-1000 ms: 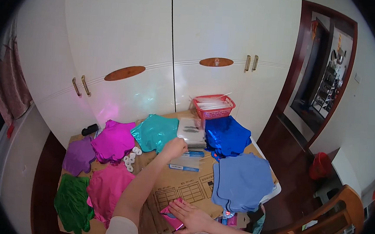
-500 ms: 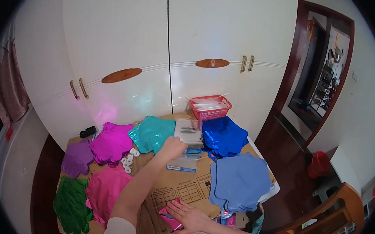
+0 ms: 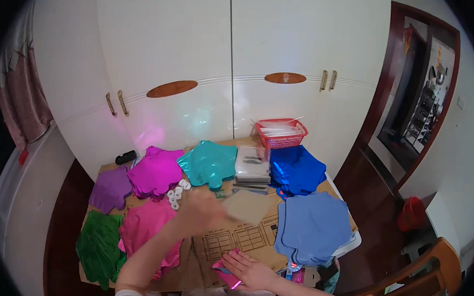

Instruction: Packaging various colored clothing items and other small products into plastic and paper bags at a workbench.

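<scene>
My right hand [image 3: 247,271] is over a folded pink foil balloon [image 3: 223,272] at the front of the table, its fingers across the top and the thumb at the near side. My left hand [image 3: 204,205], smeared by motion, is above the middle of the table. At its fingertips a pale, see-through flat bag [image 3: 246,206] trails, blurred too. Beyond that bag lies a stack of clear plastic bags [image 3: 253,168]. Left of my left hand sit several small white rolls [image 3: 175,194], close to a pile of flat pink foil balloons [image 3: 145,224].
Flat foil balloons lie around the cardboard-covered table: purple [image 3: 110,188], magenta [image 3: 156,170], teal [image 3: 208,162], green [image 3: 98,245], dark blue [image 3: 297,168] and grey-blue [image 3: 314,227]. A red basket [image 3: 282,136] of white sticks stands against the white cabinet. A wooden chair [image 3: 414,284] is at right.
My left hand has come back and left from the bag stack, with a pale bag moving along at its fingers. My right hand stays on the folded pink foil balloon. The view has shifted slightly.
</scene>
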`<state>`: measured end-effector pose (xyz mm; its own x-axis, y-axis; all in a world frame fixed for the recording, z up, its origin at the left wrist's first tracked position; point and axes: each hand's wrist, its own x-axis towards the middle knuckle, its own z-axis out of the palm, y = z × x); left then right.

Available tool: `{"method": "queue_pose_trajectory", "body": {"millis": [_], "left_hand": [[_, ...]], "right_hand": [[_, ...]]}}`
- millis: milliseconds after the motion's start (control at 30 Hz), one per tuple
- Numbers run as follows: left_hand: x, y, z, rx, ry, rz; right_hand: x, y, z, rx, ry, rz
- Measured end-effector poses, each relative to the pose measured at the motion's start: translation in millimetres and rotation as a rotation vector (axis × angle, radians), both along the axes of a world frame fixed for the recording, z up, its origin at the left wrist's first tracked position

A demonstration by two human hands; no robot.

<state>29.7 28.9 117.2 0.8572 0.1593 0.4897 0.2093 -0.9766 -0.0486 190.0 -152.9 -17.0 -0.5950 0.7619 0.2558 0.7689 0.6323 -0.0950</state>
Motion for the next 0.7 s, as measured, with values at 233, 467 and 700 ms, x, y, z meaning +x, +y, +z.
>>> {"method": "queue_pose_trajectory", "body": {"millis": [233, 467, 700], "left_hand": [[-100, -67, -80, -0.141, 0.101, 0.074], [-111, -105, -118, -0.03, -0.054, 0.354], [-114, -124, -124, -0.18, 0.028, 0.316]], "right_hand": [[7, -39, 26, -0.176, 0.383, 0.083], [-19, 61, 21, -1.027, 1.041, -0.293], [-32, 104, -5, -1.138, 1.052, -0.323]]}}
